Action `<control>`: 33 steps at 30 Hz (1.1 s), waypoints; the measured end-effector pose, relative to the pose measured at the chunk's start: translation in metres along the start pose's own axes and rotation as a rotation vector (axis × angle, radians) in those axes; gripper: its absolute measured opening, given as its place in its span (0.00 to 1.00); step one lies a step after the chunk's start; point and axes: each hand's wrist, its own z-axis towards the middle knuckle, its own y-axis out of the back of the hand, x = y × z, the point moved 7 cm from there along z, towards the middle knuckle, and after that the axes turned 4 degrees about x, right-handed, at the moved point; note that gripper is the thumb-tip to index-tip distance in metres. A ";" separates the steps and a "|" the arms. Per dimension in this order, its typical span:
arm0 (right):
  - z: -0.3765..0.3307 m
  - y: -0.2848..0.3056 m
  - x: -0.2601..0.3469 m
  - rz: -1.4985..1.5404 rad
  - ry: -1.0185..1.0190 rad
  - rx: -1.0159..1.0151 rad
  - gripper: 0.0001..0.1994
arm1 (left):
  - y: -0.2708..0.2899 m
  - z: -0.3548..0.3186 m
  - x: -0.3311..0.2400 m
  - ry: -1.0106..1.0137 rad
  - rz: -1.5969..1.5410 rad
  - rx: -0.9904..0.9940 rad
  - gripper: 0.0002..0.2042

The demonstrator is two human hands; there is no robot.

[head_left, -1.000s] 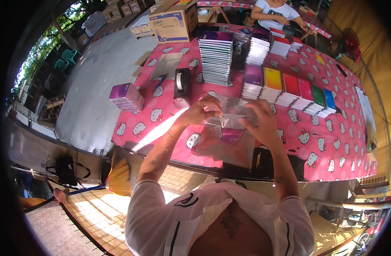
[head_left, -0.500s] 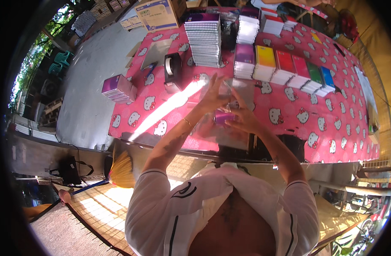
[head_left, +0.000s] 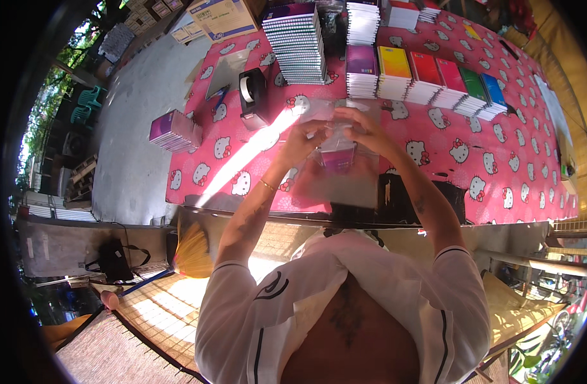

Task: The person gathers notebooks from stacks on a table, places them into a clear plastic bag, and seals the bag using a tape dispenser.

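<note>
Head view: a clear plastic bag point(head_left: 337, 137) holding a purple notebook point(head_left: 337, 156) is pinched at its top edge by the left hand point(head_left: 304, 142) and right hand point(head_left: 367, 131) above the pink table point(head_left: 498, 160), sealing judged unfinished, notebook stacks point(head_left: 428, 80) remaining unbagged.

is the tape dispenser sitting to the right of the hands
No, the black tape dispenser stands on the pink tablecloth to the left of both hands, beyond the left hand.

Brown-and-blue cardboard box point(head_left: 224, 18) at table's far left; clear plastic bag point(head_left: 337, 144) in hands.
</note>
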 end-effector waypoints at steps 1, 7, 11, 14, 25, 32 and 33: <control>-0.006 0.002 0.009 0.006 -0.018 0.003 0.28 | 0.001 -0.002 -0.015 -0.084 0.040 -0.034 0.14; 0.000 -0.004 0.004 0.241 -0.161 -0.029 0.27 | 0.018 -0.001 -0.029 -0.036 0.081 -0.317 0.13; 0.009 -0.004 -0.016 0.236 -0.192 -0.012 0.24 | 0.017 0.009 -0.027 0.003 0.276 -0.275 0.12; 0.014 -0.002 -0.028 0.206 -0.200 -0.007 0.23 | 0.024 0.007 -0.040 -0.146 0.349 -0.459 0.09; 0.020 -0.001 -0.023 0.263 -0.242 -0.010 0.21 | 0.038 0.011 -0.031 -0.091 0.161 -0.516 0.11; 0.047 -0.004 0.015 -0.128 0.000 0.037 0.16 | 0.006 0.005 0.037 0.238 -0.387 0.082 0.27; 0.044 -0.005 0.015 -0.037 -0.003 0.033 0.15 | 0.002 0.001 0.041 0.259 -0.346 0.138 0.25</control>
